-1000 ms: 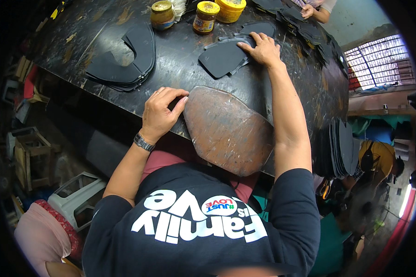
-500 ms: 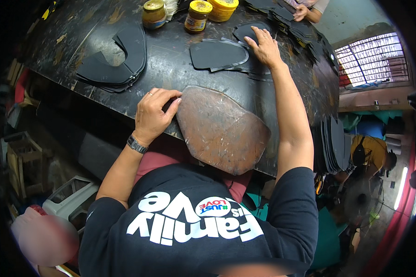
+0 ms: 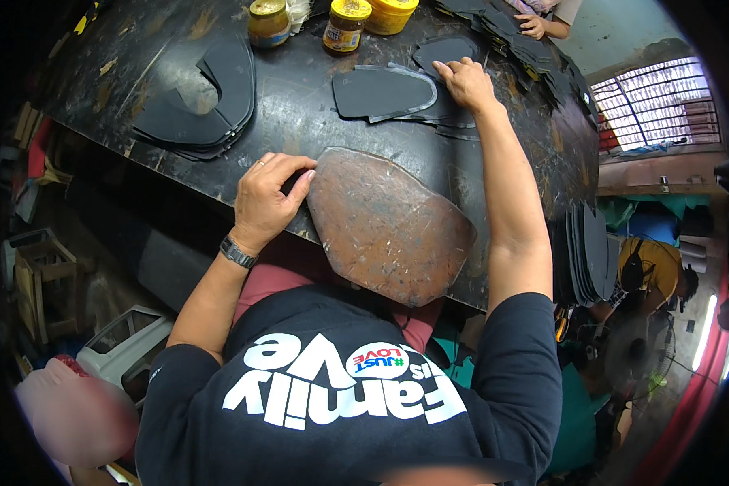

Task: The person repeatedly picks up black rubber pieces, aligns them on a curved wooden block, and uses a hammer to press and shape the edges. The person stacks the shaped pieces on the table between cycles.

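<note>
A brown board (image 3: 393,231) lies at the near edge of the table (image 3: 300,105), its lower part jutting out over the person's lap. The left hand (image 3: 269,190) is at the board's upper left corner, thumb and forefinger nearly together, the other fingers curled; whether it grips the edge cannot be told. The right hand (image 3: 466,84) reaches farther across, fingers bent and close together, over the near edge of a rounded black piece (image 3: 443,51); whether it pinches anything is unclear. Just left of that hand lie overlapping black pieces (image 3: 381,93), the top one with a grey band along its rounded end. A curved black stack (image 3: 186,121) sits well to the left. Beyond the pieces stand a brown jar (image 3: 269,23), a yellow-lidded jar (image 3: 347,28) and a yellow tub (image 3: 391,16). Another person's hand (image 3: 531,27) shows beside a far pile (image 3: 502,40) of black pieces.
</note>
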Action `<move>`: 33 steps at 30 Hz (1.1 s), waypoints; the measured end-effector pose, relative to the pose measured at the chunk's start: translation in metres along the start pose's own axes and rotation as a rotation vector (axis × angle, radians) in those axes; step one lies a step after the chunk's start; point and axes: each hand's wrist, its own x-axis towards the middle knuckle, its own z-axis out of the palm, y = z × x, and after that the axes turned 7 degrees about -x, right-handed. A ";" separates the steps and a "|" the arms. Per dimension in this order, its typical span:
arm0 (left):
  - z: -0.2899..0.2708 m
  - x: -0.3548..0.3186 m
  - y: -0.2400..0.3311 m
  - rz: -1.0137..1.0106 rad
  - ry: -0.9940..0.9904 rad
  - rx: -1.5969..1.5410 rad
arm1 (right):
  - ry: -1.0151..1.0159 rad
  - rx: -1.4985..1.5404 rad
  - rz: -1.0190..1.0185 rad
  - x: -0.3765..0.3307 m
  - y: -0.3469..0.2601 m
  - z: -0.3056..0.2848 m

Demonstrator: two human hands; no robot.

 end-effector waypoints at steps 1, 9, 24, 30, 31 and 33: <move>0.000 0.000 0.001 0.000 -0.002 0.004 | -0.004 0.036 -0.019 0.002 0.006 0.000; 0.001 0.000 0.001 0.006 -0.011 0.038 | 0.157 0.103 -0.236 0.037 0.011 0.010; 0.000 0.000 -0.003 -0.001 0.003 -0.026 | -0.184 -0.253 -0.128 0.037 0.037 0.000; -0.001 -0.003 -0.003 0.025 -0.012 -0.017 | -0.105 0.050 0.020 -0.040 0.092 0.016; -0.001 -0.002 -0.003 0.041 0.002 -0.048 | -0.075 0.069 0.045 -0.057 0.094 0.018; -0.003 -0.002 -0.003 0.009 -0.010 -0.105 | -0.004 0.165 0.116 -0.089 0.090 0.021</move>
